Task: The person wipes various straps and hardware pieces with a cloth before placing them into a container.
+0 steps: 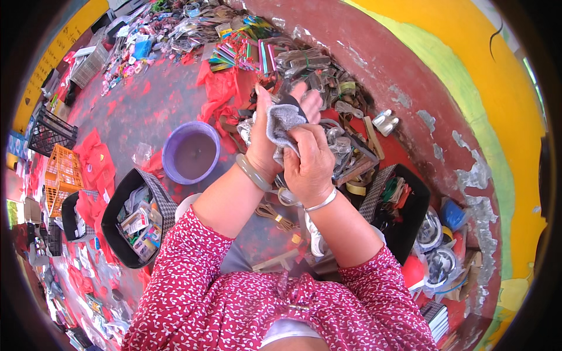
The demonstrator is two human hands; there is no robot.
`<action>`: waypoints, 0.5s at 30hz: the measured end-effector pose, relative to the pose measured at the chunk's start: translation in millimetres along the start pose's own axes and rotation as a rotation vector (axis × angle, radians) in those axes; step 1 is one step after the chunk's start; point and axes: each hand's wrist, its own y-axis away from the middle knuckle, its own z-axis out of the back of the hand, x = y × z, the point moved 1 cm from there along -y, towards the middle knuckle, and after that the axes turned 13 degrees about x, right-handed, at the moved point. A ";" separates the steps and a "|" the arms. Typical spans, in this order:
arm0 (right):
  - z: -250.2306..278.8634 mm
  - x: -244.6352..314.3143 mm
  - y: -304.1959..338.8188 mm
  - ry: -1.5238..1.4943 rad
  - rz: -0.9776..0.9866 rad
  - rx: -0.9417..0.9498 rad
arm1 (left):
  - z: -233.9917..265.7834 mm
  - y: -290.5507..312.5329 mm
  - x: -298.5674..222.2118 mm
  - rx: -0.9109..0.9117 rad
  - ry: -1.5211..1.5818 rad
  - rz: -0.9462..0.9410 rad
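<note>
My right hand (307, 164) is closed, thumb and fingers pinching a grey, fuzzy cloth (284, 124) bunched over my left palm. My left hand (264, 149) is open underneath, its thumb and fingers stretched out and apart. A flat black piece (291, 104) shows between the cloth and the left fingers. Whether it belongs to the cloth cannot be made out. A pale bangle (253, 174) circles my left wrist, and a silver bracelet (321, 201) my right. Both hands are held up in front of a heap of mixed goods.
To the left stands a purple basin (170, 155) of murky water. Black boxes (120, 225) with small packages flank my arms, another black box (417, 202) at right. Orange crates (60, 175) stand far left. Colourful packets (234, 55) lie ahead, beside a peeling red wall (404, 70).
</note>
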 end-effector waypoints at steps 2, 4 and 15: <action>4.1 -7.9 -7.3 0.092 0.035 -0.090 | -0.5 3.8 11.3 0.023 0.048 0.088; 14.3 -14.8 -13.7 0.164 -0.013 -0.124 | -7.3 7.9 20.9 0.025 0.008 0.145; 56.1 -106.1 -15.7 -0.785 -0.642 -0.325 | -3.8 10.1 32.1 0.121 0.129 0.187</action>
